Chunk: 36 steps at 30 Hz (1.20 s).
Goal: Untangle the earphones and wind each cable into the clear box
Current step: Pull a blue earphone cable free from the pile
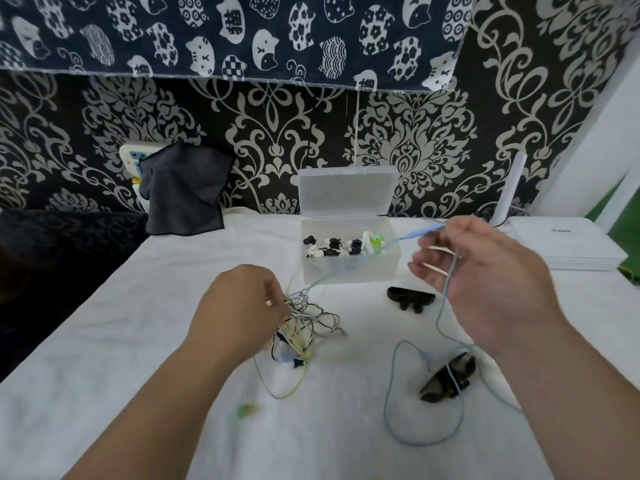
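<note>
A tangle of white, black, blue and yellow earphone cables point(304, 323) lies on the white cloth in the middle. My left hand point(242, 306) pinches the tangle at its upper left. My right hand point(481, 271) is raised to the right and holds a light blue cable point(391, 403), which runs from the tangle up through its fingers and loops down onto the cloth. The clear box point(349, 268) stands behind with its lid up; it holds several black, white and green pieces. A green-yellow earbud point(246, 409) lies at the front.
Two black winders lie on the cloth, one point(410, 296) in front of the box and one point(446, 379) under the blue cable. A dark cloth point(187, 188) hangs at the back left. A white flat device point(568, 247) sits at the right.
</note>
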Each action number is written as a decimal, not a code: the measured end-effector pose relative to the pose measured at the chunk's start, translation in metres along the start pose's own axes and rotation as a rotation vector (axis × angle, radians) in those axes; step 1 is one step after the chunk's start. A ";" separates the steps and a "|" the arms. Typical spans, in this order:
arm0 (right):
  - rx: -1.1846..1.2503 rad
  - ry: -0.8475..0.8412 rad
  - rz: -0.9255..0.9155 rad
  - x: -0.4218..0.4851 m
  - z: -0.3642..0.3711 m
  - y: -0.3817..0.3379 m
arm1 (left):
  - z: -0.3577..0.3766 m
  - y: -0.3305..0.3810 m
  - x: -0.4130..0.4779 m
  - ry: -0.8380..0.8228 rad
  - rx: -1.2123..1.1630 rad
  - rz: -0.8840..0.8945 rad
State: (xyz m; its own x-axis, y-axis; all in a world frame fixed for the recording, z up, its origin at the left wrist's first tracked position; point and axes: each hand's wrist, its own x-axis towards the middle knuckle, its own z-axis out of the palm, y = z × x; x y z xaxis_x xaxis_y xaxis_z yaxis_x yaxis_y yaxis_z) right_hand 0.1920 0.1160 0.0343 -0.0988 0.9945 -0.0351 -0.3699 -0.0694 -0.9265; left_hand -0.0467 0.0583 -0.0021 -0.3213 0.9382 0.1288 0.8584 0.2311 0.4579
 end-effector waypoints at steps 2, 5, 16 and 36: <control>0.196 -0.077 0.068 -0.003 0.000 -0.012 | -0.002 -0.005 0.000 -0.043 0.104 -0.056; 0.325 -0.166 0.102 -0.007 0.002 -0.021 | -0.003 -0.005 -0.003 -0.085 0.229 -0.099; 0.473 -0.640 0.198 -0.014 0.008 -0.024 | 0.006 0.041 -0.020 -0.280 -0.421 0.295; 0.605 -0.657 0.352 0.001 -0.018 -0.039 | 0.008 0.053 -0.022 -0.299 -0.718 0.320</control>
State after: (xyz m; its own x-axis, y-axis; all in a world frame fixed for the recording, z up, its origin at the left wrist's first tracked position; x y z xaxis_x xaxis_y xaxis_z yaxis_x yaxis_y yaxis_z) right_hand 0.2227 0.1209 0.0639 -0.7253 0.6792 0.1126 -0.6161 -0.5674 -0.5464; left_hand 0.0092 0.0518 0.0126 0.1007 0.9826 0.1558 0.3951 -0.1832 0.9002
